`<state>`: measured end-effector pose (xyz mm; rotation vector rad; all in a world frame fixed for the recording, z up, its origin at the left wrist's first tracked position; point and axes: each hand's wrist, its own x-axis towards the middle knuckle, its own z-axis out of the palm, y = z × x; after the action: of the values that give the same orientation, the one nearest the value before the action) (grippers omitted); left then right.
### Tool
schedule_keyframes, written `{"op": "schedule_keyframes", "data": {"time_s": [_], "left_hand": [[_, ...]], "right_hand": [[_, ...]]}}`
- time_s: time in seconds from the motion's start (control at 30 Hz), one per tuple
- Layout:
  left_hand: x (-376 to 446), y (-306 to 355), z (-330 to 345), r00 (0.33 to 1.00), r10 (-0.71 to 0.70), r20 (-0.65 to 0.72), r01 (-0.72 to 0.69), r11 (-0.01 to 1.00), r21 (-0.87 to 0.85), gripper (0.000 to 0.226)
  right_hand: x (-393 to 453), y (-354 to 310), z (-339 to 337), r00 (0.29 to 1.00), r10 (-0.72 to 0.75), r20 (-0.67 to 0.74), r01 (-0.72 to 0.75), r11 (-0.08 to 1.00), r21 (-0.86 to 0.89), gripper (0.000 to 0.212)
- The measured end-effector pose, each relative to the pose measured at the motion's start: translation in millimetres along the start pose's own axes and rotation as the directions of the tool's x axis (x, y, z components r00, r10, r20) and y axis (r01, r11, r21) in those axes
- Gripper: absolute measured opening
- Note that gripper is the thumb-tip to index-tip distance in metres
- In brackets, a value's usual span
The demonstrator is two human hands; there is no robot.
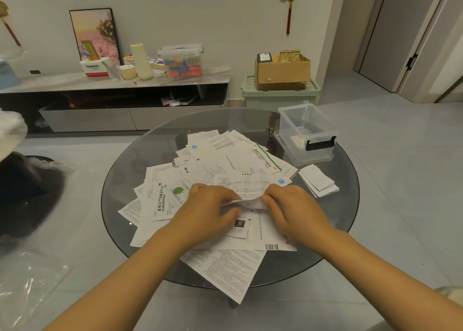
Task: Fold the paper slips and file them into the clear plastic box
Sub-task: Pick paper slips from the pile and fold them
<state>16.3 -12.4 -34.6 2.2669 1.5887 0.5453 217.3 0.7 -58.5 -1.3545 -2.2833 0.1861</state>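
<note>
A heap of printed paper slips (220,163) covers the middle of a round glass table (125,180). My left hand (210,210) and my right hand (293,210) both pinch one white slip (246,193) over the heap, its near edge bent up between them. The clear plastic box (304,127) stands open at the table's far right, sitting on its lid, with a black latch on its near side. A small stack of folded slips (317,180) lies on the glass just in front of the box.
One long sheet (225,268) hangs over the table's near edge. A low TV cabinet (100,82) with boxes and a lidded container runs along the back wall. A green bin (280,95) carrying a cardboard box stands behind the table. Plastic wrap (27,280) lies at left.
</note>
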Motion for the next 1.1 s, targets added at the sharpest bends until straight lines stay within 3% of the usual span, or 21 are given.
{"op": "schedule_keyframes", "data": {"time_s": [0.27, 0.37, 0.47, 0.57, 0.7, 0.93, 1.1], "left_hand": [[1, 1, -9, 0.971, -0.225, -0.076, 0.203, 0.952, -0.227, 0.015], [2, 0, -6, 0.955, -0.277, -0.109, 0.247, 0.941, -0.233, 0.005], [1, 0, -2, 0.955, -0.28, -0.098, 0.263, 0.952, -0.155, 0.04], [1, -1, 4, 0.968, -0.232, -0.097, 0.227, 0.972, -0.057, 0.068], [2, -5, 8, 0.97, -0.237, -0.048, 0.238, 0.971, 0.016, 0.078], [4, -5, 6, 0.976, -0.215, -0.045, 0.219, 0.958, 0.182, 0.063], [0, 1, 10, 0.993, -0.04, -0.107, 0.067, 0.964, 0.256, 0.041]], "right_hand": [[1, 0, -7, 0.979, 0.202, 0.042, -0.204, 0.919, 0.338, 0.017], [4, -1, -5, 0.961, 0.261, 0.088, -0.275, 0.895, 0.352, 0.043], [6, -3, 1, 0.954, 0.282, 0.097, -0.298, 0.891, 0.343, 0.071], [6, -7, 5, 0.962, 0.261, 0.079, -0.273, 0.913, 0.305, 0.079], [8, -6, 8, 0.965, 0.232, 0.123, -0.24, 0.969, 0.06, 0.054], [10, -1, 4, 0.933, 0.254, 0.255, -0.228, 0.965, -0.126, 0.049], [5, -1, 0, 0.968, 0.218, 0.125, -0.204, 0.972, -0.115, 0.042]]}}
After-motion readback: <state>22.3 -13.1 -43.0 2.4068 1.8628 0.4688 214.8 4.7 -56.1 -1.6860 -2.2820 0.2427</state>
